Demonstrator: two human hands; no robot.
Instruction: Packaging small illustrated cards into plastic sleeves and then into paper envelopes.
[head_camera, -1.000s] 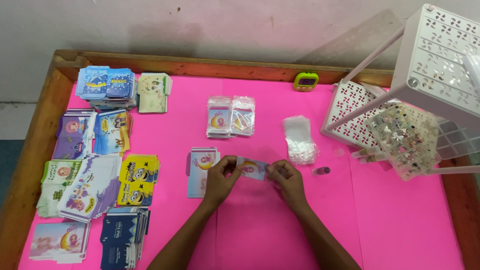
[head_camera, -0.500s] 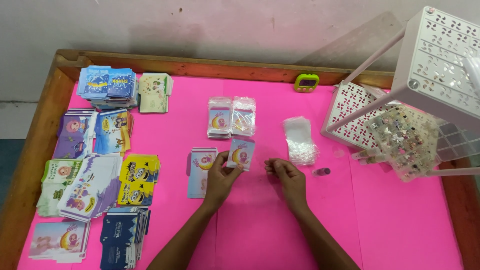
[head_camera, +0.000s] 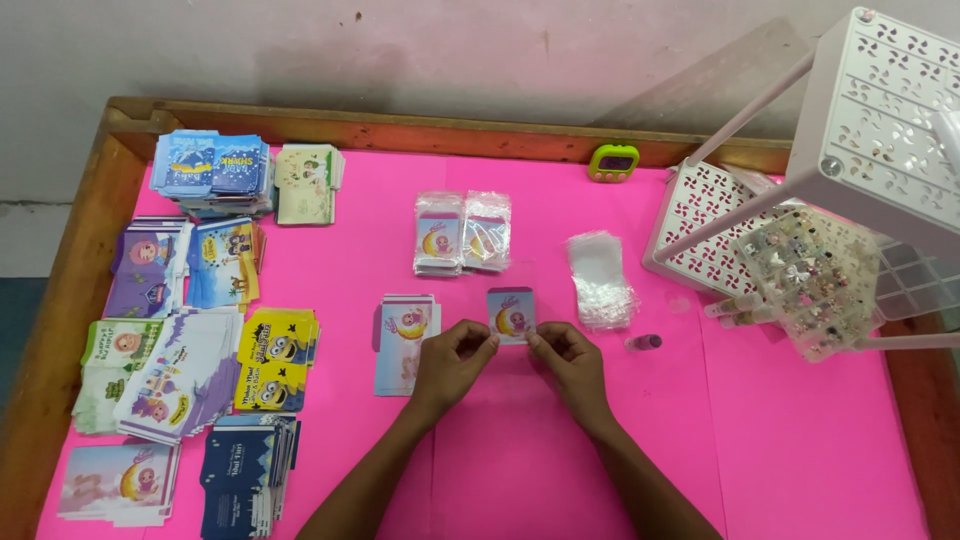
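Observation:
My left hand (head_camera: 452, 362) and my right hand (head_camera: 566, 360) both pinch the lower edge of a small picture card in a clear sleeve (head_camera: 511, 312), held upright just above the pink table (head_camera: 520, 470). To the left of my left hand lies a flat stack of matching pale cards (head_camera: 404, 344). A loose pile of empty clear sleeves (head_camera: 598, 280) lies beyond my right hand. Two stacks of sleeved cards (head_camera: 462, 233) sit farther back.
Several stacks of printed flat cartons (head_camera: 190, 330) fill the left side. A small pink-capped vial (head_camera: 643, 342) lies right of my hand. A green timer (head_camera: 613, 162) stands at the back rim. A white perforated rack (head_camera: 860, 120) and a clear bead box (head_camera: 810, 280) occupy the right.
The card was held sideways between both hands, then the left hand alone lifted it upright. Now the right hand has come back and both hands grip its lower edge.

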